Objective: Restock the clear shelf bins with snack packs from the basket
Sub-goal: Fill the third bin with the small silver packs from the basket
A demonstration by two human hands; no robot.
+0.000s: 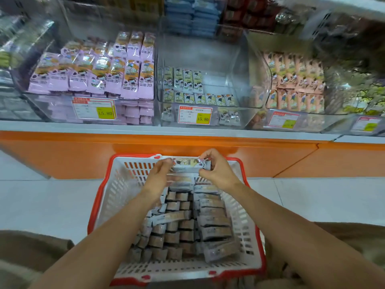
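Note:
A white basket with a red rim sits on the floor below me, filled with several rows of small snack packs. Above its far end, my left hand and my right hand together hold a stack of snack packs, one hand gripping each end. Straight ahead on the shelf stands a clear bin that holds only a few yellow-green packs along its left and front.
A clear bin full of purple packs stands to the left, and a bin of peach packs to the right. Yellow price tags hang on the bin fronts. An orange shelf base runs behind the basket. White floor tiles lie either side.

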